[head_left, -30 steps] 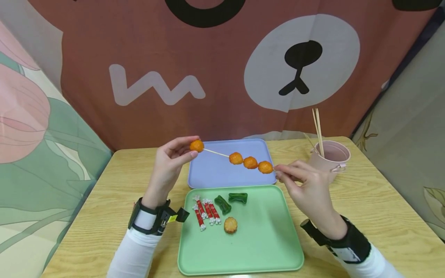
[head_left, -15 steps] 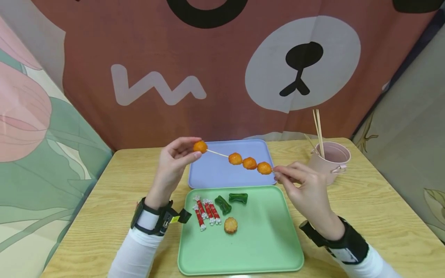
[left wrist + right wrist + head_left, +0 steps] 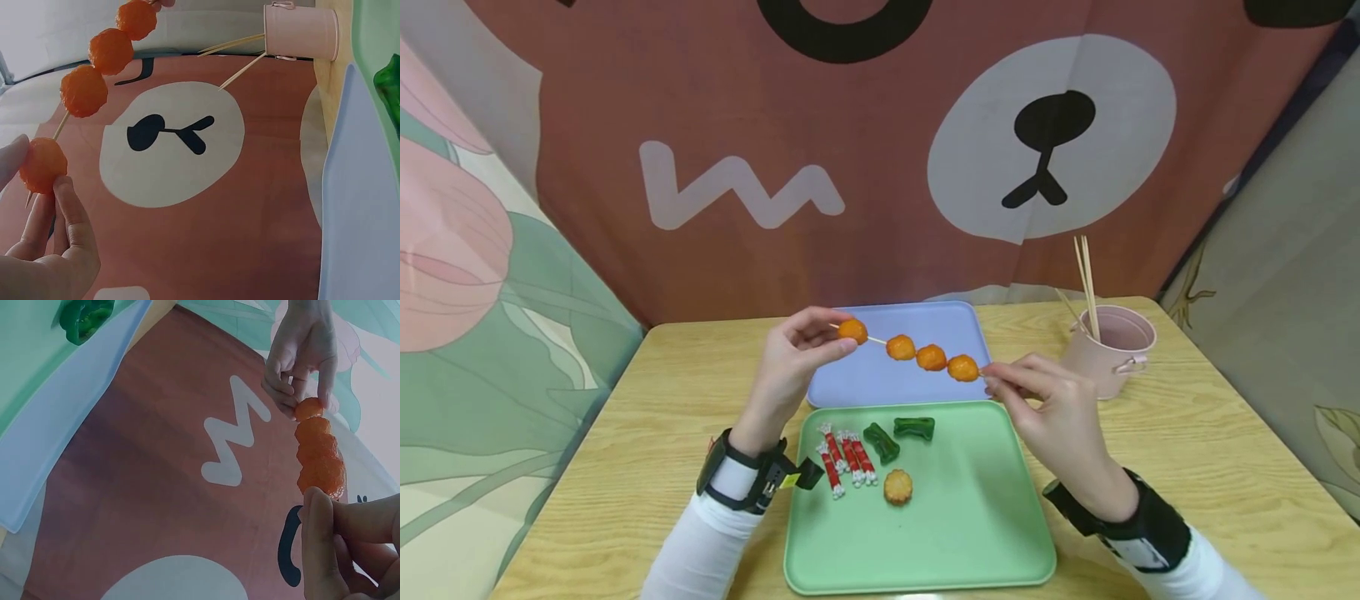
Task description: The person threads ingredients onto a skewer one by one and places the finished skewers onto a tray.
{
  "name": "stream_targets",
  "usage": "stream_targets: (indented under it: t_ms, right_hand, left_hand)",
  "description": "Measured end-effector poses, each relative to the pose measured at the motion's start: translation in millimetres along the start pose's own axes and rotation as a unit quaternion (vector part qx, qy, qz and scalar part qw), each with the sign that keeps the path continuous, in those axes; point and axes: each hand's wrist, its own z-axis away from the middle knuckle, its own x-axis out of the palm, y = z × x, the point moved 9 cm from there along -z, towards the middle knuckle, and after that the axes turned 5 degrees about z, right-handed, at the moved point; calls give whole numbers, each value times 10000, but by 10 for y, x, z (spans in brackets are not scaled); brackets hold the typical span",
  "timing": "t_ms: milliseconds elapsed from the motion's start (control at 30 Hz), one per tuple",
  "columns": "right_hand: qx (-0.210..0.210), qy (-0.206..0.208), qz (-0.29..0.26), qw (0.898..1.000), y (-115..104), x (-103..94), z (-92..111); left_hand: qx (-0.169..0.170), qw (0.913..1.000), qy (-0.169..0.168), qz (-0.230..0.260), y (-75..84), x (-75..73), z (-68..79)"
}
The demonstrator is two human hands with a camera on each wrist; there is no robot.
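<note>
My left hand pinches an orange ball between thumb and fingers. The ball is threaded on a thin wooden skewer, whose pointed tip sticks out past it in the left wrist view. Three more orange balls sit in a row on the same skewer, with a short bare stretch between them and the pinched one. My right hand pinches the skewer's other end, right beside the last ball. Both hands hold the skewer above the blue tray, slanting down to the right in the head view.
A green tray in front carries several red-and-white wrapped sticks, two green pepper-like pieces and a small round tan piece. At the right back stands a pink bucket with several wooden skewers. A printed cloth hangs behind.
The pinched ball has slid along the skewer toward the other three, and the skewer's tip now shows beyond it. My left hand has moved right and slightly down; my right hand has shifted slightly left.
</note>
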Motion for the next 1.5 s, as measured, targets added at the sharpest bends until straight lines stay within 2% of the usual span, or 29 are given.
stream_targets:
  t_ms: [600,800,1067,1267,1500]
  right_hand:
    - [65,-94,62,9999,7,49,18]
    - [73,-154,103,9998,4,54,26]
    - [-25,-447,278,9986,-25,102,36]
    - [9,-537,387,9978,-37,108,30]
    - [86,-869,648,9941,-20,191,40]
  left_hand:
    - [-394,9989,109,-223,-142,86,6]
    - [-389,9990,123,-165,-160,108,10]
    - [-369,9991,158,-158,-191,99,-1]
    - [-368,9991,132,-189,-194,105,-19]
    - [-366,9991,81,-217,-213,119,-39]
